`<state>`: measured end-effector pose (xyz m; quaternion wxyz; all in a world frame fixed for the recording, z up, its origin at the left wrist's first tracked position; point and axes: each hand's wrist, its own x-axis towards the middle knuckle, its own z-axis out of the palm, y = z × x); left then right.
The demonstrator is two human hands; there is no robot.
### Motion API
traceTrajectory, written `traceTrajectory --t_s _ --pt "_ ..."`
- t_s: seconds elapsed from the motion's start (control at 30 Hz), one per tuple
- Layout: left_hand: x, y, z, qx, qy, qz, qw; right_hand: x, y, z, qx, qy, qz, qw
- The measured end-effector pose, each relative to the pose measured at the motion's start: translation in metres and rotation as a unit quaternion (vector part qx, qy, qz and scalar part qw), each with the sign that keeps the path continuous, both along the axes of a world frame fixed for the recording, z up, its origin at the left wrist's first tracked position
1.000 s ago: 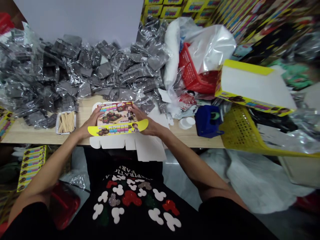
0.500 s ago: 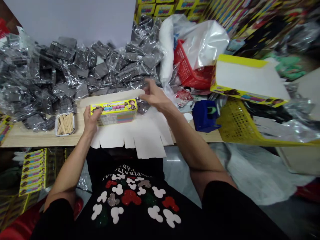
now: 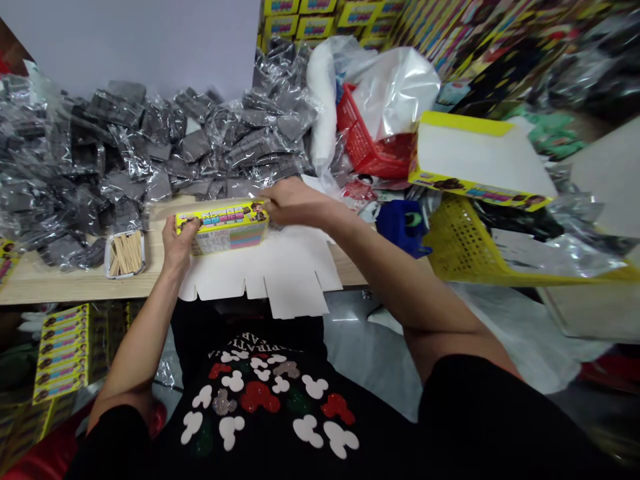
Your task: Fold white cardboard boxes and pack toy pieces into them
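Observation:
A small yellow printed carton (image 3: 226,230) is held over flat white cardboard sheets (image 3: 295,267) on the wooden table. My left hand (image 3: 178,241) grips its left end, thumb lying on the printed top face. At the far right corner, my right hand (image 3: 290,203) is bent round the carton's edge, its fingers closed and partly hidden. Behind the carton, a strip of its pale flap shows low along the back edge. Just past both hands lies a heap of grey pieces in clear plastic bags (image 3: 200,147).
To the left stands a tray of wooden sticks (image 3: 126,255). A red basket (image 3: 370,143), a blue tape dispenser (image 3: 403,227), a large open yellow box (image 3: 480,157) and a yellow crate (image 3: 463,243) crowd the right side. Stacked yellow cartons (image 3: 63,353) sit below the table's left edge.
My right hand has moved left and inward onto the carton's right end, its fingers closing. The pale flap standing behind the carton is now lower. My left hand keeps its hold.

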<state>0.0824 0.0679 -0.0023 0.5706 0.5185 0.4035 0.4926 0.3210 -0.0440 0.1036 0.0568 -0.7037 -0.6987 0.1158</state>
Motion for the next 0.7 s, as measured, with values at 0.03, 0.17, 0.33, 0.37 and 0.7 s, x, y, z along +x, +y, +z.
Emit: traceTrajectory --t_s 0.03,0.17,0.33,0.37,0.7 --pt "-0.001 0.001 -0.001 0.000 0.000 -0.006 1.000 -0.004 -0.007 -0.005 0.005 -0.001 0.005 1.000" --pt "-0.025 0.011 0.009 0.062 0.003 -0.029 0.998 -0.016 -0.026 -0.028 0.051 0.012 -0.019 0.998" --pt "-0.063 0.035 0.055 0.265 0.291 -0.089 0.915 -0.016 -0.024 -0.042 0.071 0.036 -0.021 0.997" --pt "-0.064 0.038 0.063 0.278 0.337 -0.094 0.895 -0.015 -0.023 -0.043 0.077 0.037 -0.019 0.996" --pt "-0.052 0.045 0.067 0.254 0.439 -0.122 0.853 -0.016 -0.021 -0.044 0.097 0.039 -0.024 0.994"
